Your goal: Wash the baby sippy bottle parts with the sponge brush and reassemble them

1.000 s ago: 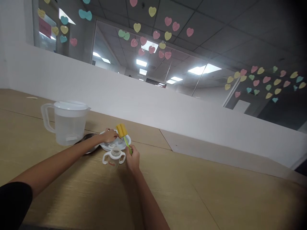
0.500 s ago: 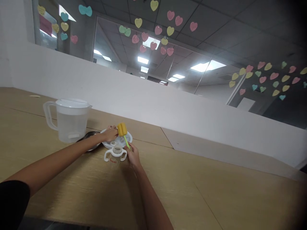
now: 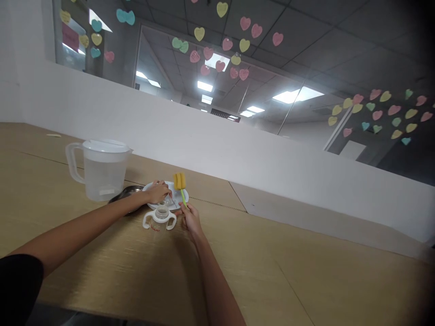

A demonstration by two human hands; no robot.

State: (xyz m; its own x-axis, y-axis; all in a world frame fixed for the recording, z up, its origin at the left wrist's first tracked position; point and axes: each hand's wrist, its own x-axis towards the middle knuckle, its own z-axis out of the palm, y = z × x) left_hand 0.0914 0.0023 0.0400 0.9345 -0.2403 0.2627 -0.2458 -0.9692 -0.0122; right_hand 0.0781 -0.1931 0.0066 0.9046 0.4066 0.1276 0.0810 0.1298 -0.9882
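Note:
My right hand (image 3: pixel 190 217) is closed round the green handle of a sponge brush (image 3: pixel 180 181), whose yellow head points up. Over the white plate (image 3: pixel 184 194) my left hand (image 3: pixel 159 192) has its fingers pinched at something small and thin that I cannot make out. Small clear parts lie on the plate, partly hidden by that hand. Just in front of the plate, a clear bottle (image 3: pixel 161 217) with a white two-handled ring stands upright and uncapped, between me and the plate, left of my right hand.
A large lidded clear pitcher (image 3: pixel 104 174) stands at the left. A dark metal dish (image 3: pixel 131 192) sits between it and the plate, under my left forearm. Behind the wooden table (image 3: pixel 254 258) rises a white wall (image 3: pixel 190 140).
The brush has moved slightly right and now stands more upright. My left hand has drawn away from the brush head, over the plate. The bottle appears slightly further left.

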